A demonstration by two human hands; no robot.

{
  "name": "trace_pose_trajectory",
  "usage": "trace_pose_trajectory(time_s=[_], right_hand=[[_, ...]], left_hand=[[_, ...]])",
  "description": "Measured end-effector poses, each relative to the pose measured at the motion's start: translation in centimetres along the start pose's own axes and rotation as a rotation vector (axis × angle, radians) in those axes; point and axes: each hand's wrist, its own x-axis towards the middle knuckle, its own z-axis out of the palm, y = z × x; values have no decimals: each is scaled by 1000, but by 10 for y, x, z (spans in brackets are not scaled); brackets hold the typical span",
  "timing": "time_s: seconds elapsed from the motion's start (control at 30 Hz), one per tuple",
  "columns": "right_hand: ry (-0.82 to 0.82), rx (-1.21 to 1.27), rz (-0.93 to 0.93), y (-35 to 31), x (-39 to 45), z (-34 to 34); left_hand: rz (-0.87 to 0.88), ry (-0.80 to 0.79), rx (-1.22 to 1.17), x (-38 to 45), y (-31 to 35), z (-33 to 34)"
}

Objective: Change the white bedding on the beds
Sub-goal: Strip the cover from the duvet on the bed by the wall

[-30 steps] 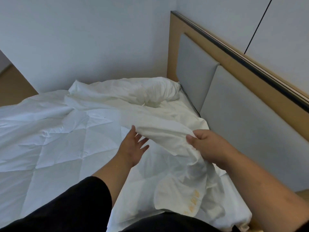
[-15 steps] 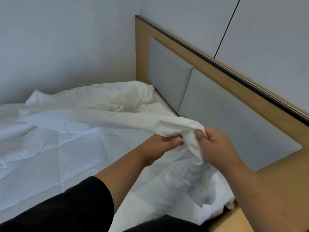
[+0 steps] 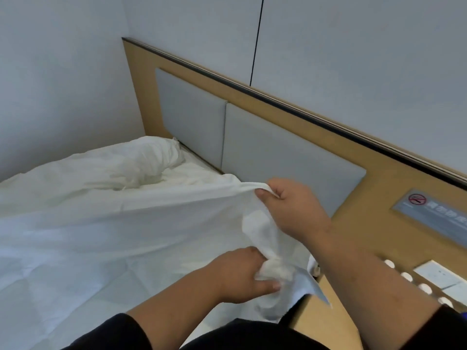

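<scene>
right hand (image 3: pixel 298 210): grip pinching the white sheet (image 3: pixel 106 223) edge up by the headboard (image 3: pixel 290 152)
left hand (image 3: pixel 242 276): fist round bunched sheet at the bed's near corner

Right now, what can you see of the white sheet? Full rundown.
The white sheet is thin, creased fabric spread loosely over the bed, its far end piled in a rumpled heap near the headboard. Its near corner is lifted off the mattress: the right hand pinches the edge and holds it taut, while the left hand grips a bunched wad lower down. A loose flap hangs below the hands at the bed's edge.
</scene>
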Motion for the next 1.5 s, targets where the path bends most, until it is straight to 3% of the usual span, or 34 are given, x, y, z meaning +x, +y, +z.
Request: trace_pose_trajectory(time_s=[0.13,0.27,0.37,0.43,0.5,0.6,0.83,0.9,0.97,1.03,1.07,1.13,1.2,1.3,1.33,1.43,1.5], right_hand=[[-96,-131,37,-9,1,-16],[-190,-40,97,-5,-6,-12],[-195,43,138,-7,-13,-15],[-194,95,137,-13,-17,-20],[-171,159,110,-22,-21,-27],[-184,159,66,-26,-23,-30],[-606,-712,148,47,-22,1],[-624,-751,191,70,-24,4],[-555,-616,199,84,-29,1],[-445,-263,255,90,-36,-2],[-410,-21,314,90,-40,-2],[-361,382,394,82,-48,5],[-332,648,414,75,-56,15],[-324,877,487,69,-62,18],[-342,811,451,69,-64,13],[-505,-21,284,66,-67,4],[-544,-350,215,72,-68,19]], left_hand=[[139,107,-628,-5,17,-7],[102,110,-965,-2,23,-9],[-85,152,-827,4,11,-3],[-175,36,-645,5,8,2],[-167,-27,-533,8,13,10],[-109,14,-491,12,34,12],[52,-237,-267,14,43,25],[98,-146,-194,17,26,27],[172,166,-23,23,4,22],[233,477,175,28,-14,14],[235,558,257,30,-17,10],[199,619,367,36,-21,7],[124,583,462,40,-29,8],[-15,371,491,42,-39,0],[-78,293,447,39,-39,-7],[-143,180,377,37,-34,-24],[-126,169,353,36,-20,-31]])
